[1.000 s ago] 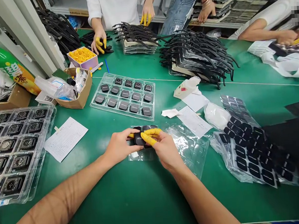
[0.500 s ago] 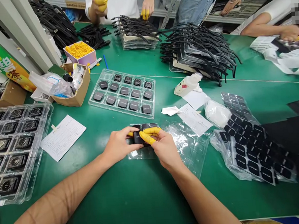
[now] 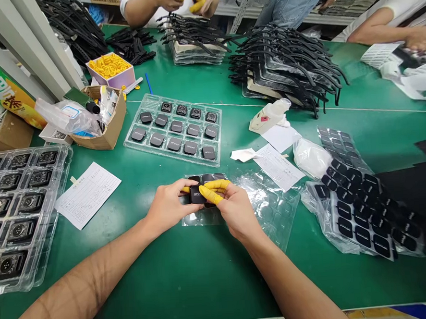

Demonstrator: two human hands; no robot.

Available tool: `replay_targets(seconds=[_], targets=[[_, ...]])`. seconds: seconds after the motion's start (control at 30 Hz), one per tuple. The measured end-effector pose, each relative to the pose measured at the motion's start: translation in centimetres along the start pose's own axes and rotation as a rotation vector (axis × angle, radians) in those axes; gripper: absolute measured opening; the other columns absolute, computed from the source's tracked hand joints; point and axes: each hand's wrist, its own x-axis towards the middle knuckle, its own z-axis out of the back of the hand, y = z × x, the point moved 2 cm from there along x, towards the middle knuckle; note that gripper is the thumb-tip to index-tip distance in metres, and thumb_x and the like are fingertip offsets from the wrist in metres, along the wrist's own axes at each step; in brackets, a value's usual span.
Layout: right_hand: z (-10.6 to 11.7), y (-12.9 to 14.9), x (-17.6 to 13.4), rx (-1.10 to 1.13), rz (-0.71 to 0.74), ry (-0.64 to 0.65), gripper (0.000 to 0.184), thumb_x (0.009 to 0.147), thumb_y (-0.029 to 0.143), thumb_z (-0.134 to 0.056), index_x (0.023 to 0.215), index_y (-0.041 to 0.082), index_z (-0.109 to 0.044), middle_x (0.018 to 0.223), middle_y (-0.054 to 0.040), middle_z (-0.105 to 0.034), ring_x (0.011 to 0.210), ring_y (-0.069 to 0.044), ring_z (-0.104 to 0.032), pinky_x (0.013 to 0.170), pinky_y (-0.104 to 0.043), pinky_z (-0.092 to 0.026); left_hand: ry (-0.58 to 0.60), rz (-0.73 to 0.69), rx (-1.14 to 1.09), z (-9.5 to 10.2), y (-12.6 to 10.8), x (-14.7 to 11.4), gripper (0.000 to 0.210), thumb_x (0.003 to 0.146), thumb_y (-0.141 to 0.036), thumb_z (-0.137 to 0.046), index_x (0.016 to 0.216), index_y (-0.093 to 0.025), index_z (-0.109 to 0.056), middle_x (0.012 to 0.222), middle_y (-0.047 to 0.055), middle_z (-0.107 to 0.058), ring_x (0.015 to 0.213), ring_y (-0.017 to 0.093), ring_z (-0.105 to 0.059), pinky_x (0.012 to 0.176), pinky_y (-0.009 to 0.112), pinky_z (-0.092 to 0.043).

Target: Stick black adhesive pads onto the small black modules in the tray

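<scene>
A black square smartwatch body [image 3: 196, 195] with pale lettering on its face is held up over the table's near middle. My left hand [image 3: 169, 200] grips it from the left, thumb below and fingers above. My right hand [image 3: 233, 206], with yellow finger cots on thumb and fingers, pinches at its right edge and covers part of the face. Whether a film lies between those fingertips is hidden. Beneath both hands lies a clear sheet [image 3: 202, 219] bearing black squarish film stickers [image 3: 214, 177].
Beyond my hands sits a clear tray [image 3: 173, 158] of lettered watch bodies; another watch tray [image 3: 33, 238] is at left. Sticker sheets [image 3: 361, 218] pile up at right. Farther back are a box of yellow finger cots [image 3: 109, 67], a bottle [image 3: 270, 115], stacked straps [image 3: 286, 63] and co-workers' hands [image 3: 203, 1].
My hands keep almost the same hold on the smartwatch body, with the right fingertips barely shifted. The view has tilted slightly. Across the table, a co-worker's hands have come closer together.
</scene>
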Motion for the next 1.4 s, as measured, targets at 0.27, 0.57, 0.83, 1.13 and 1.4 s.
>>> replay_targets(seconds=[0.27,0.57,0.83,1.13,1.4], targets=[[0.6,-0.4,-0.2,-0.224,0.118,-0.025,0.057,0.063,0.059,-0.090,0.101,0.023,-0.068,0.094,-0.0040,-0.071,0.080,-0.019,-0.070,0.073,-0.035,-0.061,0.000,0.004,0.009,0.0,0.0,-0.1,0.050,0.070,-0.029,-0.088,0.118,-0.023,-0.073,0.118,0.002,-0.080,0.108,0.025,-0.078,0.101,0.038,-0.063],[0.4,0.0,1.4,-0.286,0.166,0.049,0.061,0.083,0.067,-0.068,0.125,0.025,-0.053,0.083,0.0011,-0.068,0.063,-0.016,-0.067,0.060,-0.032,-0.060,0.002,0.043,-0.030,0.3,-0.3,0.0,0.052,0.067,-0.027,-0.088,0.117,-0.021,-0.074,0.113,0.005,-0.081,0.102,0.026,-0.079,0.097,0.038,-0.064],[0.5,-0.7,1.4,-0.478,0.162,0.121,0.051,0.076,0.059,-0.079,0.111,0.024,-0.067,0.073,-0.0006,-0.067,0.063,-0.018,-0.064,0.058,-0.032,-0.057,0.031,-0.004,-0.051,0.3,-0.1,0.0,0.049,0.071,-0.026,-0.087,0.118,-0.023,-0.076,0.115,0.005,-0.081,0.101,0.025,-0.078,0.096,0.036,-0.062],[-1.8,7.3,8.4,-0.423,0.367,-0.025,0.040,0.078,0.052,-0.080,0.103,0.021,-0.071,0.069,-0.0001,-0.070,0.061,-0.017,-0.068,0.063,-0.030,-0.058,0.073,0.198,-0.018,0.5,0.0,0.0,0.070,0.076,-0.037,-0.080,0.142,-0.027,-0.059,0.105,0.006,-0.080,0.098,0.028,-0.075,0.090,0.039,-0.060],[-17.2,13.8,23.8,-0.896,0.537,0.048,0.024,0.083,0.026,-0.077,0.105,0.017,-0.075,0.116,-0.0112,-0.073,0.095,-0.022,-0.071,0.093,-0.038,-0.056,0.089,0.168,0.062,0.6,0.4,0.3,0.062,0.076,-0.038,-0.073,0.137,-0.031,-0.062,0.093,0.009,-0.077,0.081,0.030,-0.072,0.074,0.042,-0.059]])
